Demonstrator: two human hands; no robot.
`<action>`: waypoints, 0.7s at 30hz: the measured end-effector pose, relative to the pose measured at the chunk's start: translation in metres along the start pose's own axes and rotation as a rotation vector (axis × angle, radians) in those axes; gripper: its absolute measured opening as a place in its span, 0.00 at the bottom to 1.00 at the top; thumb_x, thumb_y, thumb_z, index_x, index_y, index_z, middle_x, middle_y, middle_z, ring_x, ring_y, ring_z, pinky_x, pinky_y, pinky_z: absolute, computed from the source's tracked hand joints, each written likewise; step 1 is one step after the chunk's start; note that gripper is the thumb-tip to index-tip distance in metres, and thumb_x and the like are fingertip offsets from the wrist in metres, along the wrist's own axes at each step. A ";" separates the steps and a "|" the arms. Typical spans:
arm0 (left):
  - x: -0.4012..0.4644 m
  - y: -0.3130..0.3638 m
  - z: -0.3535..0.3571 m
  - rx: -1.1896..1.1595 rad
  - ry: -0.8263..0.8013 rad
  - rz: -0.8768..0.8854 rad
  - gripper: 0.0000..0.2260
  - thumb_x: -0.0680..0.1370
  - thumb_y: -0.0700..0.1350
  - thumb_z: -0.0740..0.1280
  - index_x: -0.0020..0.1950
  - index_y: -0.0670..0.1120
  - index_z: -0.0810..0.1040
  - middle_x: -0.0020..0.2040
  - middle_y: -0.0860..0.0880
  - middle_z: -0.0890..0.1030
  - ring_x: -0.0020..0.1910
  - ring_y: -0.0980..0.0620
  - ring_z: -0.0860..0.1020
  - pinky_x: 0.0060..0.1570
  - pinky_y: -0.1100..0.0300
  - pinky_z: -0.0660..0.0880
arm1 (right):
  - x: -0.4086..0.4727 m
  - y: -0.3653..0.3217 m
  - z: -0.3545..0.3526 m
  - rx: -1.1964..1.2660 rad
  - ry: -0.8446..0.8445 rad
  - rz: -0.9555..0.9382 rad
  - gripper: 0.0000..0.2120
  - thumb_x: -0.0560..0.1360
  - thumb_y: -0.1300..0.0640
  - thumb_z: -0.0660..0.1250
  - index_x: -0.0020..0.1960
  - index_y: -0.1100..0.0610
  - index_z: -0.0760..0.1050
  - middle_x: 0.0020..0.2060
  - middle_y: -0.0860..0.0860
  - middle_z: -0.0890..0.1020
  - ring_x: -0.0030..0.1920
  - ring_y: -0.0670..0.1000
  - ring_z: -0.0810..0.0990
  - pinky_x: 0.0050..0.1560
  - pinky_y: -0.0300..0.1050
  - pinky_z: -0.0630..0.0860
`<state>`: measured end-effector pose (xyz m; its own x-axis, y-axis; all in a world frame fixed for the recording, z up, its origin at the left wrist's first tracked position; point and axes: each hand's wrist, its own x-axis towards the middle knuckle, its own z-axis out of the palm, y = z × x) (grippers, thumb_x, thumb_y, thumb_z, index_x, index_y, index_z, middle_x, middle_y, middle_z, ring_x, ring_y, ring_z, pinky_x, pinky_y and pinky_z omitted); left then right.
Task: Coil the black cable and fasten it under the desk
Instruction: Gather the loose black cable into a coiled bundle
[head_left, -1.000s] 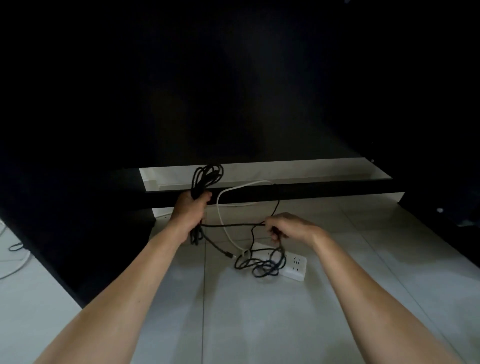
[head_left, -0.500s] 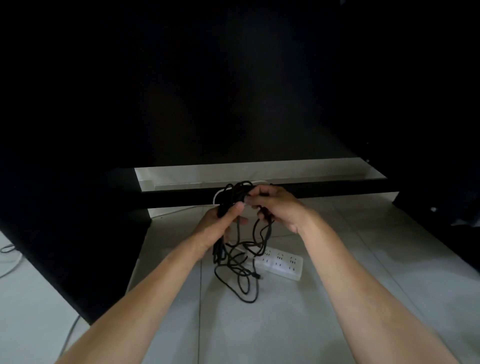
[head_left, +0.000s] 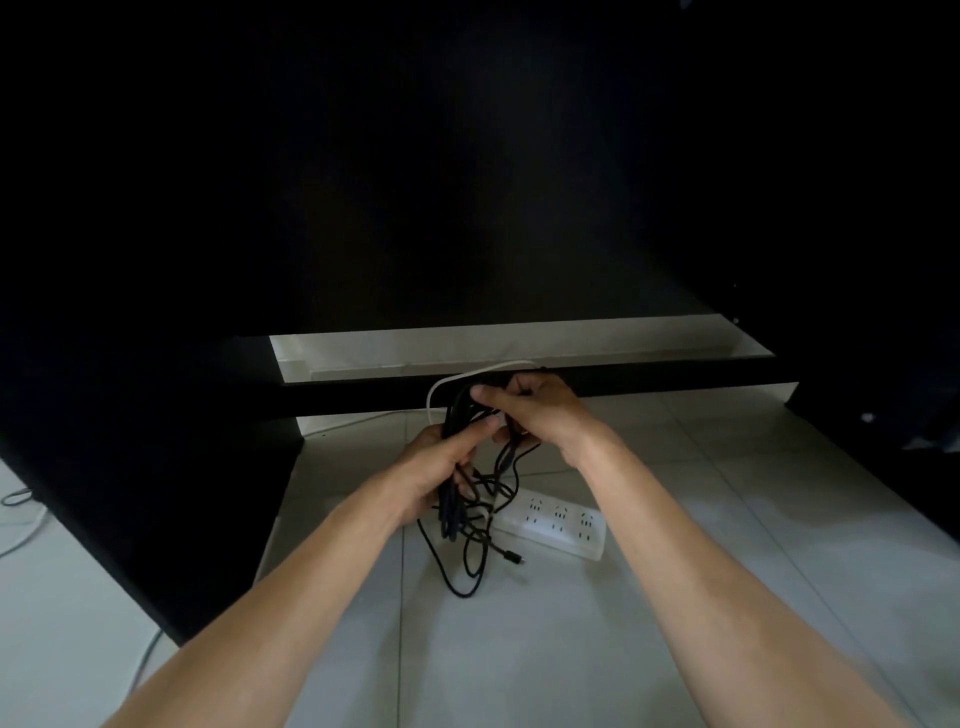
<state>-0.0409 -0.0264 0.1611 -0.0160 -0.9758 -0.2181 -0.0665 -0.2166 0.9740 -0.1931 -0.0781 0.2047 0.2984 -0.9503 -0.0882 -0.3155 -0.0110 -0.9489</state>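
Above white power strip (head_left: 558, 526) on tiled floor: black cable (head_left: 470, 499) bunched, not yet neat coil. Left hand (head_left: 441, 462) grips bundle, thumb across strands. Right hand (head_left: 535, 415), just behind strip, pinches upper loops. Loose end and plug trail on floor beside strip. Step in hand: coiling. Next move likely: gather trailing loops into bundle, then fasten beneath counter (head_left: 467, 182) overhead.

Home or office floor space under dark desk (head_left: 467, 208), filling view at 12 o'clock; white power strip (head_left: 558, 522) lying on pale floor tiles (head_left: 571, 649) at 6 o'clock.
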 end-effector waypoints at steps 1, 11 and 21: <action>0.001 0.001 0.001 0.017 0.017 -0.012 0.20 0.66 0.65 0.73 0.43 0.49 0.78 0.32 0.52 0.69 0.29 0.53 0.69 0.28 0.61 0.68 | 0.000 0.000 0.000 0.002 0.008 0.003 0.16 0.71 0.44 0.76 0.38 0.53 0.74 0.34 0.50 0.84 0.37 0.50 0.86 0.43 0.47 0.82; 0.000 0.005 0.008 0.073 0.068 -0.061 0.16 0.70 0.59 0.74 0.48 0.47 0.81 0.34 0.48 0.72 0.33 0.51 0.70 0.33 0.60 0.68 | -0.003 0.009 0.011 0.055 0.089 0.005 0.20 0.69 0.37 0.74 0.39 0.55 0.78 0.33 0.47 0.83 0.38 0.46 0.82 0.39 0.37 0.77; -0.002 0.011 0.002 0.133 0.090 -0.049 0.15 0.72 0.60 0.71 0.48 0.50 0.81 0.38 0.49 0.77 0.37 0.51 0.73 0.37 0.60 0.71 | 0.000 0.012 0.010 -0.034 0.040 -0.108 0.23 0.74 0.37 0.68 0.36 0.57 0.79 0.31 0.49 0.83 0.36 0.46 0.83 0.38 0.37 0.78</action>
<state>-0.0436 -0.0266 0.1718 0.0798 -0.9641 -0.2534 -0.1962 -0.2644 0.9442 -0.1877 -0.0749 0.1898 0.2962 -0.9548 0.0271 -0.3136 -0.1240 -0.9414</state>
